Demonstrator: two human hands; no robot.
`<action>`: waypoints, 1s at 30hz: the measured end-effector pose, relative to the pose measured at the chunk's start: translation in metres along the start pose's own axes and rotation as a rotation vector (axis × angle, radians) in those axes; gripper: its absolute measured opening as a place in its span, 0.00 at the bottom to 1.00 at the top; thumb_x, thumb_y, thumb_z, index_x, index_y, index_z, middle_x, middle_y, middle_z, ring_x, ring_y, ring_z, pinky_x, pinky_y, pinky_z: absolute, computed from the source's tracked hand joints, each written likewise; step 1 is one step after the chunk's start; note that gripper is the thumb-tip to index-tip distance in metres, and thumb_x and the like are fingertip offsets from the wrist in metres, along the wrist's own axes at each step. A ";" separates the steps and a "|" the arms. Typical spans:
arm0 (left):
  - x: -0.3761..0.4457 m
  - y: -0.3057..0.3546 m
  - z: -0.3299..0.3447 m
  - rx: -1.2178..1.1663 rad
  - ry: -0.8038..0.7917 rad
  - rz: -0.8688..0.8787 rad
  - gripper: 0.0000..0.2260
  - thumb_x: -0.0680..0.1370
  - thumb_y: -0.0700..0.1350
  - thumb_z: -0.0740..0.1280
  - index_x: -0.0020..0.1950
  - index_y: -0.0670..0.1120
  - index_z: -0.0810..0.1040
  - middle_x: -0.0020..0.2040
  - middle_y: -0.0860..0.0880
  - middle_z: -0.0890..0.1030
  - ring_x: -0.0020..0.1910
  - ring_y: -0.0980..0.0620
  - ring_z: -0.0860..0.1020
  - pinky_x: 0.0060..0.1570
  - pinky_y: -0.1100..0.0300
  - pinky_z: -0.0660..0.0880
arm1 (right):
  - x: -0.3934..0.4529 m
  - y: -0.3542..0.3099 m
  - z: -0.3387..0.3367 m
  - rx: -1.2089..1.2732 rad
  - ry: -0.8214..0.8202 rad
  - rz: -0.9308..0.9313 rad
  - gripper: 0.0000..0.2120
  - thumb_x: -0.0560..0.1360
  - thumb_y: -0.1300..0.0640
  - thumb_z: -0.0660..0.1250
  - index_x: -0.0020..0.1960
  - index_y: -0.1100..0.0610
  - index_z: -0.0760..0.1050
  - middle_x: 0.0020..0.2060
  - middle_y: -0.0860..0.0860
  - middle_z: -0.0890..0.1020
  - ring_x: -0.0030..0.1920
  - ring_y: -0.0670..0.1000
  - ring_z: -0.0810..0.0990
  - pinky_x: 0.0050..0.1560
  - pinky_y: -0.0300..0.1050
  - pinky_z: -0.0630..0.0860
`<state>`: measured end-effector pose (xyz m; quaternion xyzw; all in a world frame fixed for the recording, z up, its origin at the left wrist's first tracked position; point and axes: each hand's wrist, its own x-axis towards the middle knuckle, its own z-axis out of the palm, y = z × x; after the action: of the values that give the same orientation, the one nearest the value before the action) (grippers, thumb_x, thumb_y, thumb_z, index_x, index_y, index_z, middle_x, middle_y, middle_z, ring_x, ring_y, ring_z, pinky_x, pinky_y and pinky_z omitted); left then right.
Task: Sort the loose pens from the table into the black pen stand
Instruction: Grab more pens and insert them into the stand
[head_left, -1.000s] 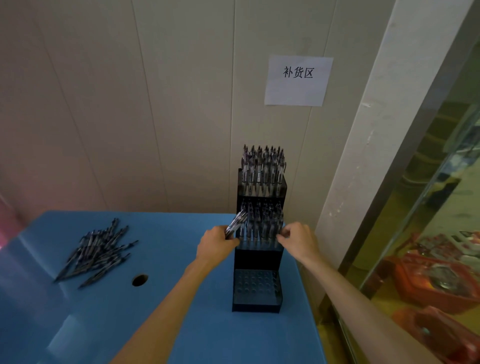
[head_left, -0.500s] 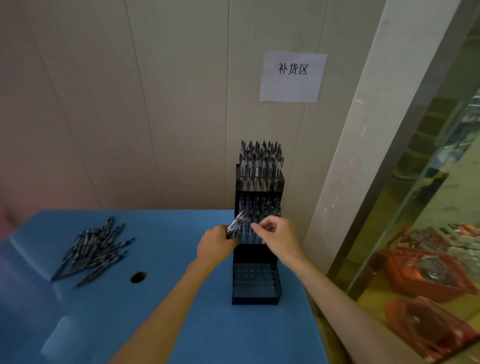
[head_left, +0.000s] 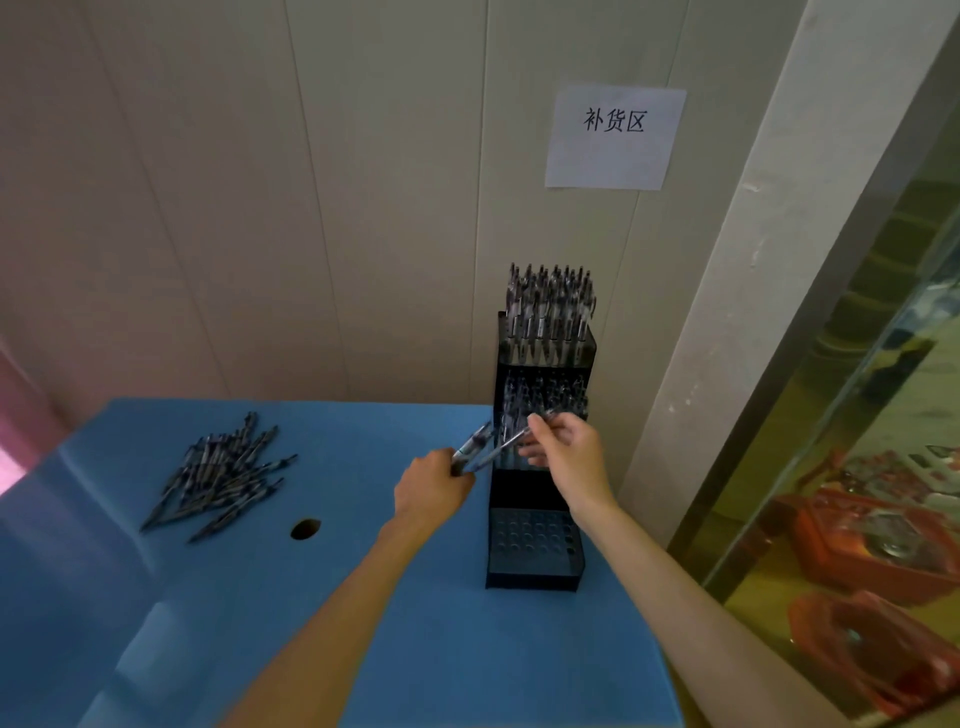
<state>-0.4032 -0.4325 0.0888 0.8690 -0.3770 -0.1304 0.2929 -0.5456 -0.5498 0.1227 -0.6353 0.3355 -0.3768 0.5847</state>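
Right hand (head_left: 563, 457) now pinches a pen (head_left: 511, 441), slanting up-right.

The bench (head_left: 332, 623) is covered in a matt blue sheet, smooth with a few soft creases, and the pen stand (head_left: 535, 551) on it looks like dark, slightly glossy plastic with a perforated near tier. The loose pens (head_left: 223, 478) heaped at the far left have shiny barrels that look like clear plastic with dark parts. Behind, the wall panels (head_left: 234, 208) are smooth and matt, a sheet of white paper (head_left: 613, 137) is stuck on them, and at the right stands a glossy glass pane (head_left: 857, 467).
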 end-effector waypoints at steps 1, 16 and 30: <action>0.000 -0.005 -0.001 -0.004 0.007 -0.016 0.11 0.76 0.48 0.67 0.37 0.49 0.67 0.31 0.48 0.72 0.29 0.48 0.70 0.28 0.60 0.63 | 0.000 0.002 -0.002 -0.035 0.008 -0.037 0.07 0.79 0.55 0.69 0.48 0.59 0.78 0.39 0.55 0.85 0.39 0.54 0.85 0.40 0.45 0.82; -0.003 -0.010 0.003 -0.118 0.046 -0.031 0.14 0.75 0.46 0.67 0.34 0.49 0.64 0.28 0.51 0.67 0.26 0.51 0.64 0.28 0.61 0.58 | 0.003 0.072 0.008 -0.710 -0.076 -0.266 0.19 0.78 0.54 0.71 0.32 0.51 0.67 0.25 0.46 0.75 0.26 0.43 0.74 0.29 0.33 0.65; -0.001 -0.016 0.015 -0.129 0.021 -0.016 0.13 0.74 0.45 0.67 0.34 0.49 0.65 0.29 0.51 0.68 0.27 0.52 0.65 0.28 0.61 0.60 | 0.000 0.099 0.024 -0.901 -0.118 -0.132 0.22 0.78 0.55 0.70 0.29 0.57 0.68 0.24 0.47 0.71 0.24 0.42 0.68 0.27 0.36 0.67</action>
<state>-0.4015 -0.4299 0.0670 0.8526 -0.3579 -0.1478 0.3509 -0.5232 -0.5467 0.0235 -0.8666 0.3907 -0.1931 0.2431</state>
